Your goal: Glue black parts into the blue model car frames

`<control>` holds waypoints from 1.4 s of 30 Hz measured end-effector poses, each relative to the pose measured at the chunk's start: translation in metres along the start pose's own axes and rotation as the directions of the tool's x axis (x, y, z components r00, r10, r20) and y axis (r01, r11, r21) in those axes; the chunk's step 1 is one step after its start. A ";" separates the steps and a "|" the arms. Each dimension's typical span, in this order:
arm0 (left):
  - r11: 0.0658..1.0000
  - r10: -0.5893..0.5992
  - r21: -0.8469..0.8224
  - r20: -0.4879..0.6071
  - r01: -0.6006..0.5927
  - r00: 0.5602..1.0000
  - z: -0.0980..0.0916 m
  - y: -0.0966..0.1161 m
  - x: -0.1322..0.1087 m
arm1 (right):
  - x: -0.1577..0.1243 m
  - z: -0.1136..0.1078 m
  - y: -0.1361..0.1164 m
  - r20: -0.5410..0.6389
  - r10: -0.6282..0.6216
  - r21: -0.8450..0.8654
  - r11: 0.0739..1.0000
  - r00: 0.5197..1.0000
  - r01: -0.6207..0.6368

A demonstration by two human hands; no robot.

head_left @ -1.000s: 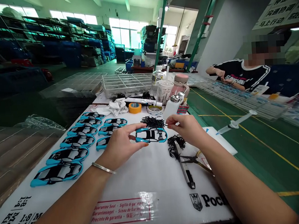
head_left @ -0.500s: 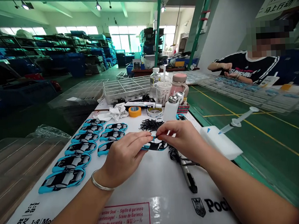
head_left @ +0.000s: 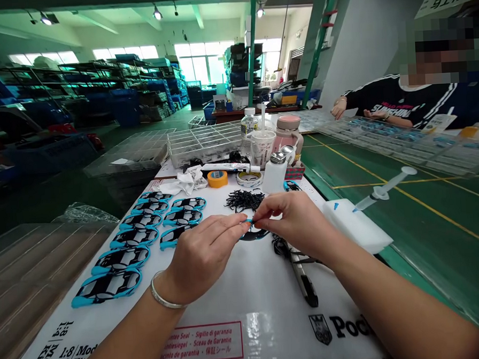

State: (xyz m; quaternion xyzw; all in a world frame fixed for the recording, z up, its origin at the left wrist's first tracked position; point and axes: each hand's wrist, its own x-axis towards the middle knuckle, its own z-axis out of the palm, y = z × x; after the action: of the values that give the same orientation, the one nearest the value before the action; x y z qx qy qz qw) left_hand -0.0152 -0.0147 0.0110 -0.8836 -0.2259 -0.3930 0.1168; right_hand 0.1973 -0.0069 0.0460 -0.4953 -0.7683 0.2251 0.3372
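Note:
Between my hands, above the white printed mat, is a blue-edged black model part (head_left: 255, 235), mostly covered by fingers. My left hand (head_left: 203, 256), with a silver bangle at the wrist, is closed on its left side. Thumb and forefinger of my right hand (head_left: 295, 216) pinch at its upper edge, touching the left fingertips. Whether a small separate piece is in that pinch, I cannot tell. Just behind the fingers lies a pile of small black strips (head_left: 244, 199). Similar blue-edged parts (head_left: 108, 285) lie in two rows to the left.
A grey-and-black cutter-like tool (head_left: 305, 283) lies by my right forearm. A syringe (head_left: 382, 192) rests on a white foam block (head_left: 358, 227). Behind are orange tape (head_left: 217, 179), a white bottle (head_left: 275, 172), a cup and a compartment tray (head_left: 205, 141). A co-worker sits at right.
The left fingertips have shifted right along the part, covering more of it. The whole view has moved slightly. At the far right, the co-worker's hands have come apart.

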 end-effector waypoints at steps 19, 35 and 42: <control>0.985 0.151 -0.085 -0.024 -0.152 0.988 0.002 0.003 0.000 | 0.012 -0.010 0.024 0.543 0.077 0.386 0.862 0.836 -0.330; 0.888 -0.273 -0.385 0.003 0.253 0.962 -0.001 -0.007 -0.001 | 0.015 -0.013 0.034 0.376 0.137 0.463 0.829 0.917 -0.314; 0.704 -0.449 -0.596 0.049 0.386 0.892 0.001 -0.010 0.000 | 0.012 0.006 0.033 0.536 -0.040 0.696 0.585 0.843 -0.415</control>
State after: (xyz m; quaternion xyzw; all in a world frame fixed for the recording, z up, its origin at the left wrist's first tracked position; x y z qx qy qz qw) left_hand -0.0195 -0.0058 0.0107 -0.7800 -0.2803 -0.5032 -0.2448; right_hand 0.2091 0.0175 0.0231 -0.2999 -0.5876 0.6959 0.2837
